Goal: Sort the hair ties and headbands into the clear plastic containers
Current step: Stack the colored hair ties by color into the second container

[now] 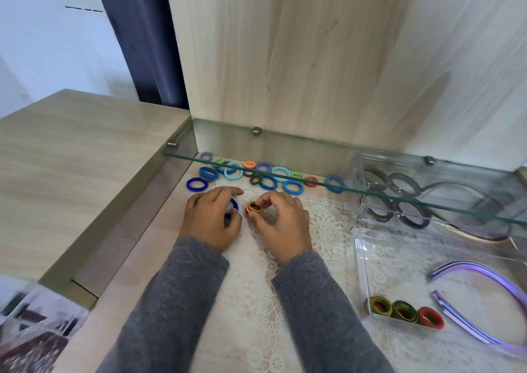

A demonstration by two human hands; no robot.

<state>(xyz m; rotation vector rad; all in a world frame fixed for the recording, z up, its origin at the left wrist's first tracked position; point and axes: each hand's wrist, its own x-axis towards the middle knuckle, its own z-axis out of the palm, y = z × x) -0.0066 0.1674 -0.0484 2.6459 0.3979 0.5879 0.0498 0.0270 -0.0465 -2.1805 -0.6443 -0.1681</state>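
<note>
Right hand (281,224) pinching a small orange-and-green elastic hair tie (253,207), well left of the near clear plastic container (362,273). Left hand (209,220), farther left, curled round a dark blue elastic hair tie (234,203). Ties judged light, soft and springy; best pinched across the band.

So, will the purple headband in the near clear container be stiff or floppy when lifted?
Probably stiff: the purple headband keeps its open arch while lying in the near clear container. Its glossy surface may be a little slippery to grip. It looks thin, so it is likely light, and the curve could rock if pushed.
</note>
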